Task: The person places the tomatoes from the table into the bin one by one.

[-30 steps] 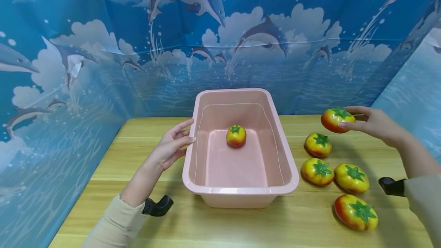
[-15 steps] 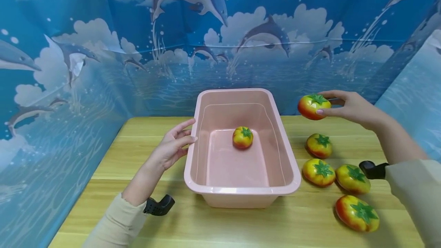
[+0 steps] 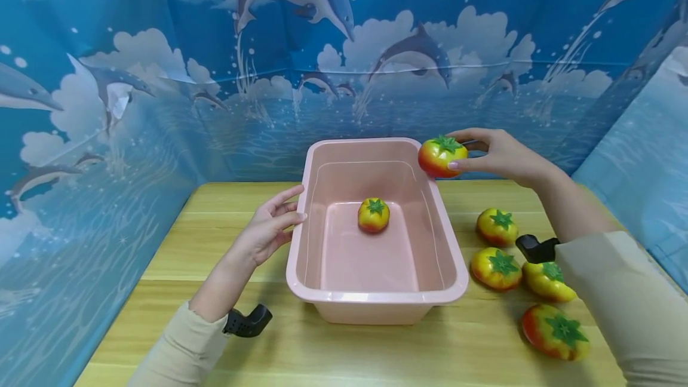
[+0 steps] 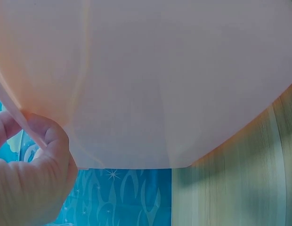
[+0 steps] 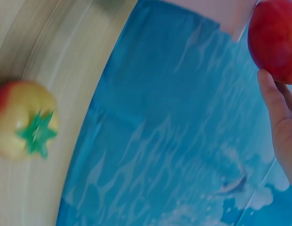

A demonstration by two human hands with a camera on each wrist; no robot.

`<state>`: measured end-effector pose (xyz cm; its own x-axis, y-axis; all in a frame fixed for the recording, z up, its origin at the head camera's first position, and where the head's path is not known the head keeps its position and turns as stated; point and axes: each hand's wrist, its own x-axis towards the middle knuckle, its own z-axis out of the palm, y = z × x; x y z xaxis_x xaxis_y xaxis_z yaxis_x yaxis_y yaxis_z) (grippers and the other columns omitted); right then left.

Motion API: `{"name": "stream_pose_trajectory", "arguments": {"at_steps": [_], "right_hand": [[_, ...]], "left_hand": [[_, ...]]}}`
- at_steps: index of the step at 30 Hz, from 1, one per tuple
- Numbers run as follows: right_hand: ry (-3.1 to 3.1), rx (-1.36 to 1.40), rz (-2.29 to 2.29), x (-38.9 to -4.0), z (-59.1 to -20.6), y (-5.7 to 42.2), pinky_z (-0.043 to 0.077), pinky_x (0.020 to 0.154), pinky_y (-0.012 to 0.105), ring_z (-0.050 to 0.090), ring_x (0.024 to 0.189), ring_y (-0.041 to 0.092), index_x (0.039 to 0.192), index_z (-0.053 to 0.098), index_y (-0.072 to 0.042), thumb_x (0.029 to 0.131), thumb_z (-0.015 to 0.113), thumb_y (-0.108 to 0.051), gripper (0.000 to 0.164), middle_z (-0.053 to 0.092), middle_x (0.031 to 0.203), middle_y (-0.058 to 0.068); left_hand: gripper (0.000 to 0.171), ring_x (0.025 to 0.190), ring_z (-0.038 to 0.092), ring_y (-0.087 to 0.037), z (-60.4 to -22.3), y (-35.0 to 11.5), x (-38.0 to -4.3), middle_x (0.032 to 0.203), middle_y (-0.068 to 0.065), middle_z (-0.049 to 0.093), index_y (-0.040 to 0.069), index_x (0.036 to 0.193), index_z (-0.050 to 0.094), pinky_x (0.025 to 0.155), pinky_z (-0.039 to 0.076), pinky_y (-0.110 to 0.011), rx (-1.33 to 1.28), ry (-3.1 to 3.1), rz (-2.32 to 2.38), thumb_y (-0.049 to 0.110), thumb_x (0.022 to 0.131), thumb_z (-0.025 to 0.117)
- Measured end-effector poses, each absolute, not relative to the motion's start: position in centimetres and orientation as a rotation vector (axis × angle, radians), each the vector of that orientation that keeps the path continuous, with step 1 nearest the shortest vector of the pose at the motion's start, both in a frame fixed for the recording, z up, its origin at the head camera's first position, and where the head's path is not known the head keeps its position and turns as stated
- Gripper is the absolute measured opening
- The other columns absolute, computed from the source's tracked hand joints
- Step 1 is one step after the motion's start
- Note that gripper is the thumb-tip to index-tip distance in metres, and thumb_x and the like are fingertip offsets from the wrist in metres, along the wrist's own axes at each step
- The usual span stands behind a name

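Note:
My right hand [image 3: 497, 151] holds a yellow-red tomato [image 3: 438, 157] with a green star-shaped top, thumb on its near side. It hangs over the right rim of a pink plastic basin [image 3: 376, 297], near the back corner. In the right wrist view that held tomato [image 5: 274, 40] shows its red underside. Inside the basin, another tomato [image 3: 373, 215] rests on the bottom. My left hand [image 3: 269, 229] pinches the basin's left rim; in the left wrist view, thumb and finger of the left hand [image 4: 35, 172] close over the basin's edge [image 4: 16, 110].
Several more tomatoes lie right of the basin: one at the back [image 3: 497, 227], one in front of it [image 3: 495, 269], one partly behind the right sleeve [image 3: 545, 282], one nearest [image 3: 555, 332]. A blue dolphin-print sheet [image 3: 258, 130] encloses the wooden table [image 3: 242, 291] behind and at both sides.
My right hand has carried its tomato leftward and slightly up, from above the loose tomatoes to the basin's rim. The tomato in the basin has shifted slightly. My left hand stays put.

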<state>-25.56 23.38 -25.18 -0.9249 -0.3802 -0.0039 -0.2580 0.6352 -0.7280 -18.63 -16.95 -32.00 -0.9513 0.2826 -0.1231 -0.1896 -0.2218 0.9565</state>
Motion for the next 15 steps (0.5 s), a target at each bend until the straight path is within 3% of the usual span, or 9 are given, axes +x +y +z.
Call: {"name": "stream_pose_trajectory", "arguments": {"at_steps": [15], "right_hand": [[2.592,-0.705,-1.188,-25.6,-25.9,18.4,0.048,0.090,0.048,0.044,0.119,0.030,0.134,0.047,-0.008,0.082,0.071,-0.026,0.060,0.048,0.131,0.012]], "left_hand": [[0.064,0.089,0.057,-0.013,-32.1,-16.9,-18.7,0.107,-0.007,0.051,0.005,0.146,0.027,0.072,0.054,-0.026,0.115,1.738,2.238,-0.007,0.087,0.050]]}}
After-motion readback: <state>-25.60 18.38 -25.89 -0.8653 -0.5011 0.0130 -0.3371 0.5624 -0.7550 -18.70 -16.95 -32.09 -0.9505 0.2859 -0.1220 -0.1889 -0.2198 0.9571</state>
